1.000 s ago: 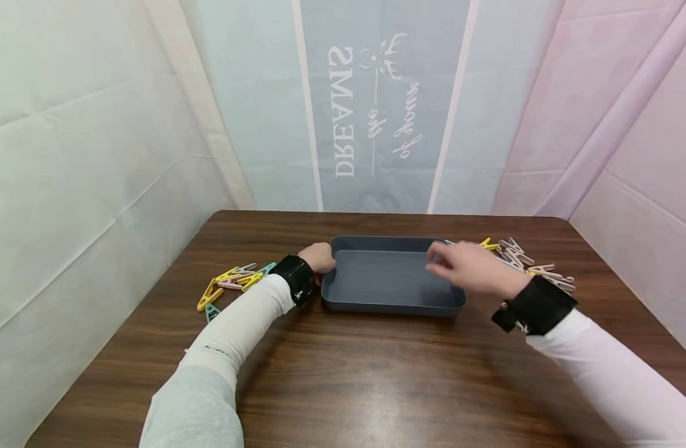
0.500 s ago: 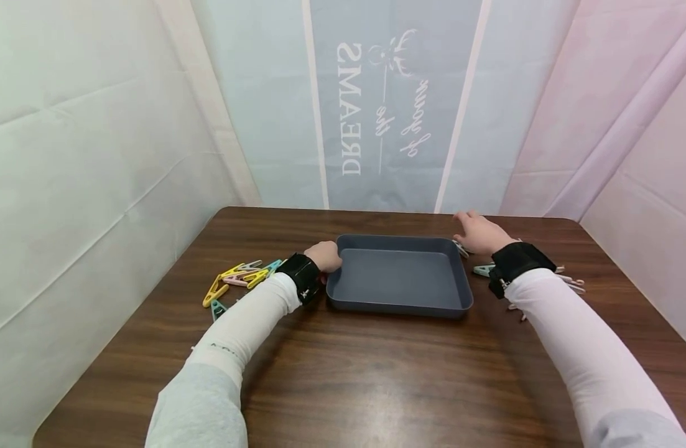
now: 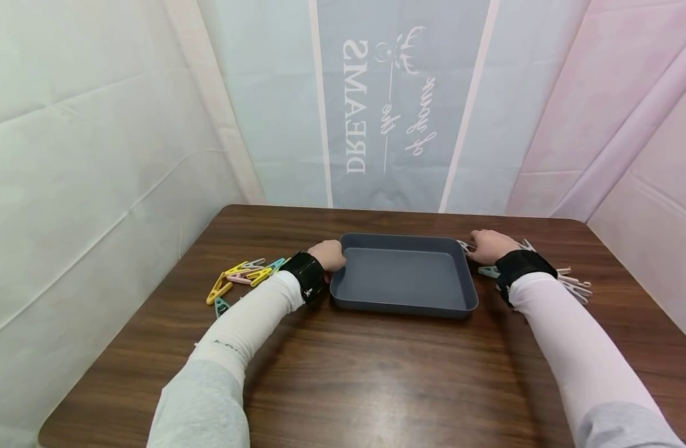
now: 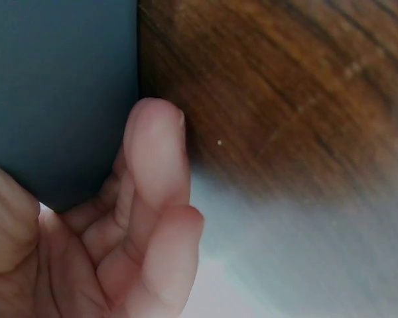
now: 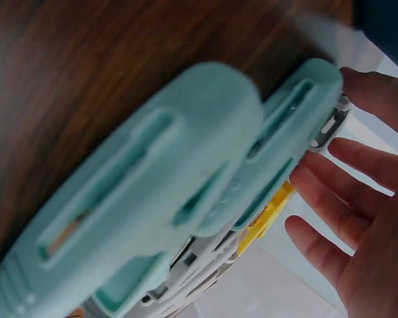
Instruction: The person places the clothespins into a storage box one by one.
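Observation:
My left hand (image 3: pixel 327 255) grips the left wall of a dark grey rectangular tray (image 3: pixel 404 308). In the left wrist view, the tray wall (image 4: pixel 60 86) runs between the thumb and the curled fingers (image 4: pixel 156 152). Just beyond the tray's right side, my right hand (image 3: pixel 492 247) is low over a loose pile of clothespins, its fingertips beside a grey clothespin (image 3: pixel 464 246). The right wrist view has that hand's fingers (image 5: pixel 338 205) parted, with the thumb near a grey clothespin (image 5: pixel 331 127). Teal clothespins (image 5: pixel 139 179) fill the foreground there, a yellow clothespin (image 5: pixel 268 212) behind.
More clothespins, yellow, pink, grey and teal, lie left of the tray, among them a yellow clothespin (image 3: pixel 218 290). Pale clothespins (image 3: pixel 572 283) stick out past the right wrist strap. The brown wooden table (image 3: pixel 376 373) meets hanging fabric (image 3: pixel 281 155) at the back.
My right hand has moved from above the tray's right end out to the right, then down to the clothespins. The left hand keeps its hold on the tray.

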Motion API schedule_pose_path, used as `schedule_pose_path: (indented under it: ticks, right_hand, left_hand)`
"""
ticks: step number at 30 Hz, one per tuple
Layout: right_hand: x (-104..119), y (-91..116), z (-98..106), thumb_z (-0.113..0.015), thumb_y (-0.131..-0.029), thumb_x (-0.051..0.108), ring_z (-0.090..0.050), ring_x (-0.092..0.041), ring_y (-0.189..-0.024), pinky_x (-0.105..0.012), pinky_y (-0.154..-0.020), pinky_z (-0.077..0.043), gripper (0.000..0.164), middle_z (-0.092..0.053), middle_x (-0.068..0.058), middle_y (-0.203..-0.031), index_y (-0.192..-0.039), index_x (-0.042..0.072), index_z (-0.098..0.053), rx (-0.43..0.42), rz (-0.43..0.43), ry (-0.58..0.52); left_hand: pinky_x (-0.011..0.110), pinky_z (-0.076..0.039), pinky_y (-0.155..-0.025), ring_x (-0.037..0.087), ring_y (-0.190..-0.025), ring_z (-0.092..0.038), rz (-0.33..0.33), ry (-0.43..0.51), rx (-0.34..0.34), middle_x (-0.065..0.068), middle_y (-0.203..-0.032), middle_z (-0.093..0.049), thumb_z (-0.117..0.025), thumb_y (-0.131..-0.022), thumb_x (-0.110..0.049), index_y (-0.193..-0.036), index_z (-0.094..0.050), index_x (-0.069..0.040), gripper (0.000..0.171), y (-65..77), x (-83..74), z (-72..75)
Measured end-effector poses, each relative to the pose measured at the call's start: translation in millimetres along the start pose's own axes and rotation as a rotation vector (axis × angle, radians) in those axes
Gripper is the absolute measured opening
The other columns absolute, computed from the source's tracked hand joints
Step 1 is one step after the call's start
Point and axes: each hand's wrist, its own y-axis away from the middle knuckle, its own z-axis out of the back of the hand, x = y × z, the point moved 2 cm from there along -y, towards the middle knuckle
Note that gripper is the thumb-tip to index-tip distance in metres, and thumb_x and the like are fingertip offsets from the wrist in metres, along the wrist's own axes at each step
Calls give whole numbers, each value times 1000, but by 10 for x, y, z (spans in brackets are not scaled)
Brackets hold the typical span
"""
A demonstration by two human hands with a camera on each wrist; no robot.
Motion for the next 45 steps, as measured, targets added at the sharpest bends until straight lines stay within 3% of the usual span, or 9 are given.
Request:
schedule_pose_path:
  ticks: [8, 14, 22, 27, 30, 38, 45]
  right_hand:
    - [-9, -45, -32, -65, -88, 13, -56, -25, -68, -43, -65, -46, 19, -60, -11, -75, -90, -5, -61, -12, 13, 8]
    - [10, -22, -20, -62, -90, 14, -49, -23, -61, -40, -61, -40, 18, -52, -7, -66, -83, -2, -58, -12, 2, 4]
    - [93, 48, 233, -57, -95, 15, -49, -23, -62, -40, -59, -40, 19, -55, -10, -74, -93, -5, -57, -106, 39, -53]
    - [326, 85, 480, -59, -95, 14, -54, -29, -73, -46, -67, -43, 23, -58, -19, -90, -104, -7, -57, -179, 94, -57]
    - [481, 91, 544, -62, -93, 14, -54, -28, -73, -46, -67, -44, 22, -60, -18, -91, -104, -5, -57, -205, 154, -35]
    - [830, 87, 395, -70, -88, 13, -48, -16, -61, -36, -59, -42, 13, -53, -2, -75, -89, 6, -58, -184, 299, 47]
    - [886, 84, 235, -73, -85, 12, -46, -16, -61, -35, -58, -42, 15, -51, -1, -71, -84, 6, -59, -116, 307, 132]
  left_hand:
    - [30, -52, -42, 18, -43, -63, 13, -12, 4, 11, -60, -64, -46, -97, -14, -75, -63, -3, 30, 14, -38, 3]
    - [30, -52, -43, 18, -43, -63, 19, -5, 4, 11, -63, -65, -46, -97, -14, -77, -64, -3, 29, -6, -18, 10]
    - [31, -53, -43, 19, -44, -64, 15, 14, 16, 11, -63, -65, -45, -97, -14, -77, -64, -3, 29, -40, 2, -2]
    - [31, -53, -43, 19, -44, -64, 16, 1, 17, 11, -62, -65, -45, -97, -14, -78, -64, -3, 29, -43, 2, 3]
    - [31, -53, -43, 19, -43, -64, 11, -4, 16, 11, -62, -65, -44, -97, -14, -78, -64, -3, 29, -40, -7, 0]
    - [31, -52, -42, 19, -42, -62, 10, -19, 5, 11, -61, -64, -44, -98, -11, -77, -63, -3, 30, 5, -26, -21]
    - [30, -52, -42, 18, -41, -62, 7, -26, -4, 10, -59, -64, -44, -97, -11, -75, -63, -3, 30, 38, -48, 9]
